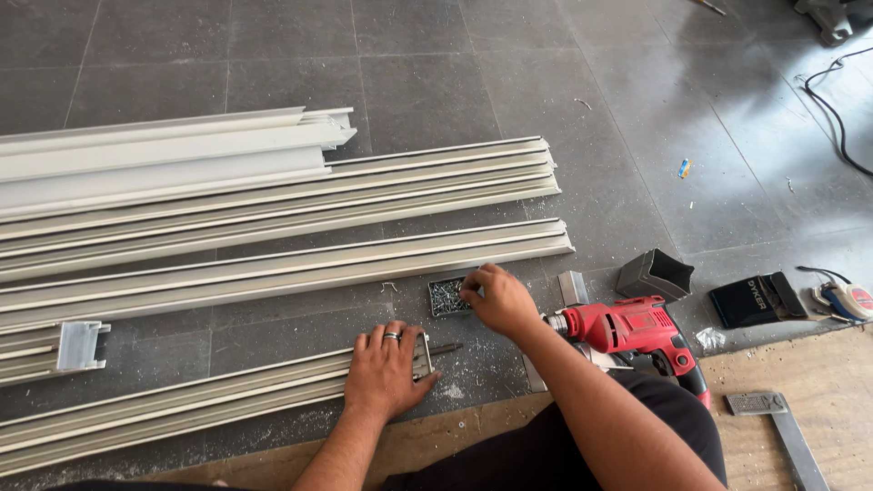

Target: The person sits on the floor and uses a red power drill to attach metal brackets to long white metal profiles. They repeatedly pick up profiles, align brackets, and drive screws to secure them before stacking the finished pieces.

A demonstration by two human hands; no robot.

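My left hand, with a ring on one finger, presses flat on the end of a pale aluminium profile lying on the grey tiled floor. A dark bit or screw tip sticks out past that end. My right hand reaches into a small open box of screws, fingertips pinched at its right edge; whether a screw is between them is hidden. A red power drill lies on the floor just right of my right forearm.
Several long pale profiles lie side by side across the floor. A short grey rectangular tube piece, a black case, a tape measure, a metal square and a black cable lie at the right.
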